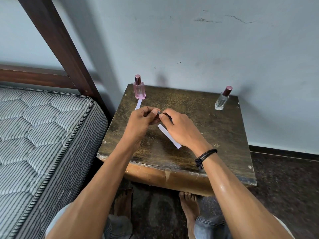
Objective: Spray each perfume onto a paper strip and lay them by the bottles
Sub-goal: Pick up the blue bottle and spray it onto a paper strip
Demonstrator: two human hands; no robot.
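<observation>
Forearms [96, 187] reach up from the bottom edge over the desk [215, 135]. Left hand [143, 118] and right hand [180, 130] meet above its middle, their fingers [156, 112] narrow and pinching a thin dark stick [159, 112] between them; it may be a pen, though I cannot tell.

One strip [138, 104] already lies just before the capped pink bottle [139, 88], so that half looks done. A second strip [170, 136] lies flat under the right hand, untouched by any finger and well apart from the capped clear bottle [222, 100] at the far right corner.

Judging by this, the clear bottle's turn is in hand: next the stick must be dealt with, then the second strip lifted, sprayed if it has not been, and laid by that bottle
</observation>
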